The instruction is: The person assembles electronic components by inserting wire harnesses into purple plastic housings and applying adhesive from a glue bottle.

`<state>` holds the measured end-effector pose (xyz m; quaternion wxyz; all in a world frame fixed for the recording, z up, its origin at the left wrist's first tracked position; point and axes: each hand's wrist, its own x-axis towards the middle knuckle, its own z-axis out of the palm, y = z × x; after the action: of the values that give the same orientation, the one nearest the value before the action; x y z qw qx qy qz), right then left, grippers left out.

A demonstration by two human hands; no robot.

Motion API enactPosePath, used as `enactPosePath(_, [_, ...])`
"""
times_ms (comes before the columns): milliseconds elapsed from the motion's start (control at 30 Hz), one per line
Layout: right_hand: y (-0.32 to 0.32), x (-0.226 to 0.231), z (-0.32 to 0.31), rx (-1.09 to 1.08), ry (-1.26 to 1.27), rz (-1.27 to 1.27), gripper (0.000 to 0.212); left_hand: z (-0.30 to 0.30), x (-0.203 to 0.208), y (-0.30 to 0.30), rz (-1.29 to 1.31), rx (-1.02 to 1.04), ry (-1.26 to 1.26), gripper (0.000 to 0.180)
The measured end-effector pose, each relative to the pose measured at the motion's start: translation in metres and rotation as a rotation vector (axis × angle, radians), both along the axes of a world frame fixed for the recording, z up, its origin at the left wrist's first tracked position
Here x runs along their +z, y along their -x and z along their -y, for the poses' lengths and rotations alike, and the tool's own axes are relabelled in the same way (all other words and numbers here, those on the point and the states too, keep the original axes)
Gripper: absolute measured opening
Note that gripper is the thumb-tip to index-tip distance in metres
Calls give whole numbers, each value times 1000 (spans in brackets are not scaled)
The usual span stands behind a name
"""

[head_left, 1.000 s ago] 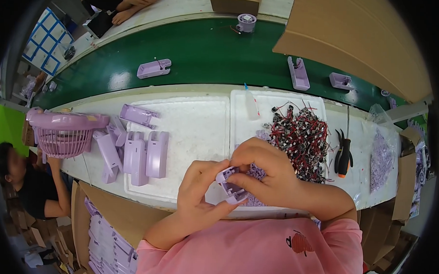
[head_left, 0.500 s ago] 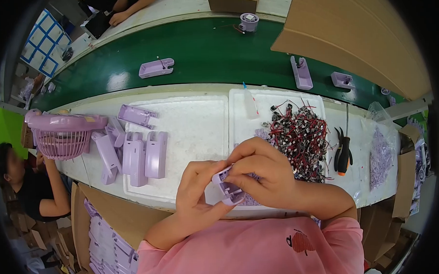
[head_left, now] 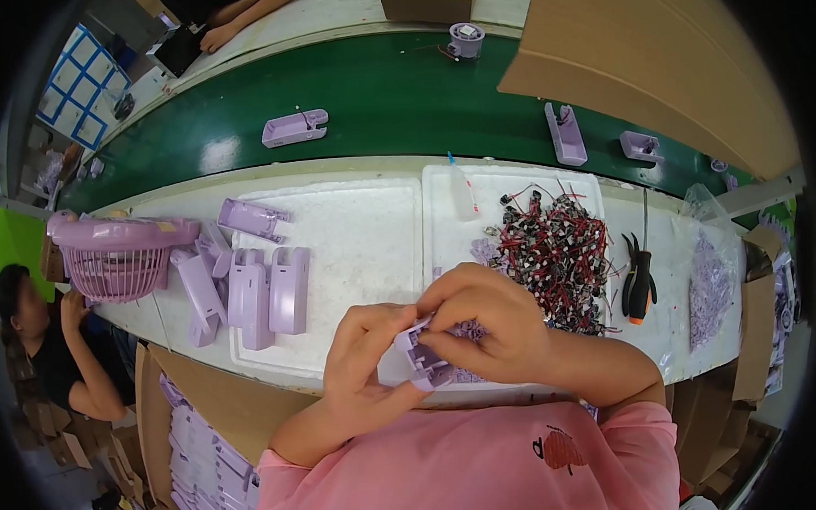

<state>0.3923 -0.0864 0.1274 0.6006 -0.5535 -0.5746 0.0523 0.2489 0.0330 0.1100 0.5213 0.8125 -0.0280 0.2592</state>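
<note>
My left hand (head_left: 365,357) grips a small purple plastic housing (head_left: 421,367) with its open, ribbed inside facing up. Thumb and fingertips of my right hand (head_left: 491,328) are pinched together at the housing's upper end. Whatever they pinch is hidden behind the fingers. Just beyond that hand lies a pile of small motors or switches with red and black wires (head_left: 556,259). Small purple plastic pieces (head_left: 469,334) lie partly hidden under my right hand.
Purple housings (head_left: 289,291) and a purple basket (head_left: 121,265) stand at left. Pliers (head_left: 638,287), a screwdriver (head_left: 645,220) and a bagged heap of purple parts (head_left: 708,289) lie right. A white bottle (head_left: 464,192) stands near the green conveyor (head_left: 403,102). A co-worker (head_left: 79,365) sits left.
My hands have shifted slightly and the purple housing is turned a little. Parts on the conveyor have moved a little to the right. The co-worker at left has raised a hand.
</note>
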Motion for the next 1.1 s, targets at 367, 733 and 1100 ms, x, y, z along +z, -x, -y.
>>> enactPosePath(367, [-6,2,4,2,339,-290,10,0,-9,-4,-233,-51,76,80])
enactPosePath(733, [-102,-15,-18,-285,748,1017,22,-12,4,9,-388,-62,1172,51])
enactPosePath(1100, [-71,23,-10,-318,343,295,24,-9,8,12,-367,-100,1219,52])
